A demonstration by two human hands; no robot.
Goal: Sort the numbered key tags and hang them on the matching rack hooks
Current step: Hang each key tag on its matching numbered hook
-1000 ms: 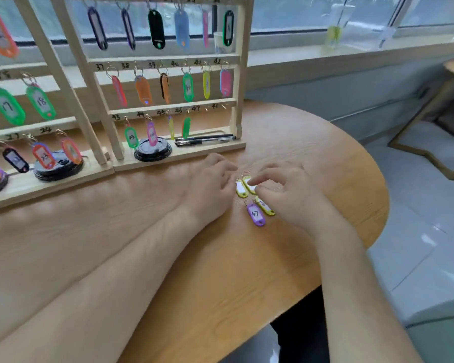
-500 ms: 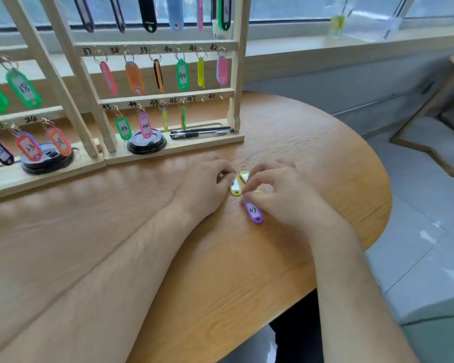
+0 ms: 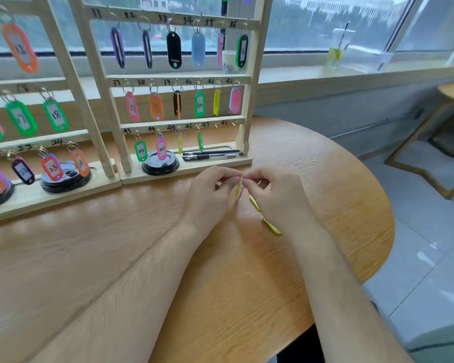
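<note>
Several key tags dangle from a shared pinch, the left hand and right hand both nipping their rings. Another yellow tag shows beside the right wrist. The rack stands just beyond the grip, and the table edge curves well to its right.

table: light wood grain top, the right edge is rounded, pretty roomy tbh
far edge, middle: wooden rack standing upright on its flat base strip
far edge, left: second wooden rack, its base butted right up against the first one's
right half, nearer the rounded edge: one yellow key tag lying on the bare wood, well apart from both racks
</note>
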